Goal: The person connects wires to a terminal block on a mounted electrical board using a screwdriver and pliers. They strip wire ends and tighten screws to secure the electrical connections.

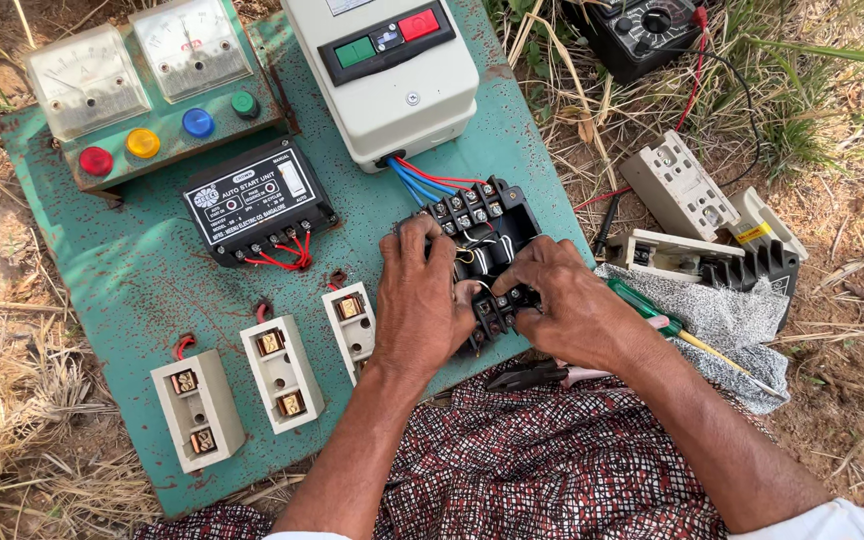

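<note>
A matt green painted metal panel [142, 270], worn and scuffed, was seen; the black contactor block [482, 240] looked glossy plastic, the fuse holders [282, 373] smooth white ceramic.

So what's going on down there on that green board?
A person sits on the ground over a green metal panel and has both hands on a black terminal block wired with red and blue leads. The left hand grips its near left side, and the right hand pinches its lower edge. Three white fuse holders sit to the left. A green-handled screwdriver and pliers lie unused beside the right hand.
</note>
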